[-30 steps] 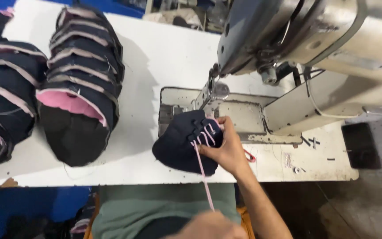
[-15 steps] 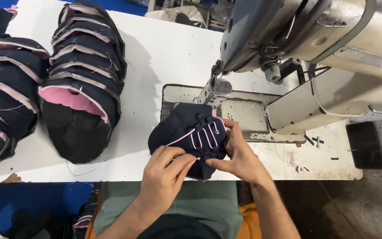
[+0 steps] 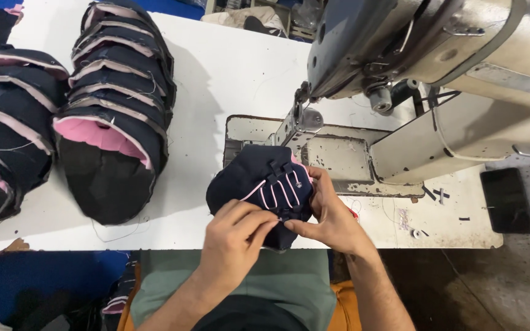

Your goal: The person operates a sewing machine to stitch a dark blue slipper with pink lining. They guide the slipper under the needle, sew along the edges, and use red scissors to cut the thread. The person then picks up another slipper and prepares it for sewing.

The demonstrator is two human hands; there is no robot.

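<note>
Currently I see both hands closed on one workpiece, a navy shoe upper [image 3: 259, 187] with pink lacing, lying at the near edge of the white worktable [image 3: 228, 73] just in front of the sewing machine bed plate [image 3: 332, 153].

Hidden or unclear items:
- My left hand [image 3: 234, 236] covers the near edge of the shoe upper; its fingers are curled and pinch the lower end of the pink lace [image 3: 280, 190]. The exact contact point under the fingertips cannot be made out.
- My right hand [image 3: 332, 214] grips the right side of the upper, thumb pressed against the lace area, fingers wrapped behind the fabric and out of sight.
- The needle area [image 3: 299, 113] is partly masked by the sewing machine head [image 3: 437, 49], which is cut off at the top and right edges of the view. I cannot tell whether a needle is threaded.
- The far edge of the upper overlaps the bed plate.

Surroundings:
- One stack of navy uppers with pink lining [image 3: 118, 116] lies to the left on the table, well apart from the hands.
- A second stack [image 3: 7, 129] lies beside it, cut off at the left edge.
- A dark flat object [image 3: 507, 199] rests on the floor to the right, past the table end.
- My green shirt [image 3: 265, 282] fills the lower middle of the view.
</note>
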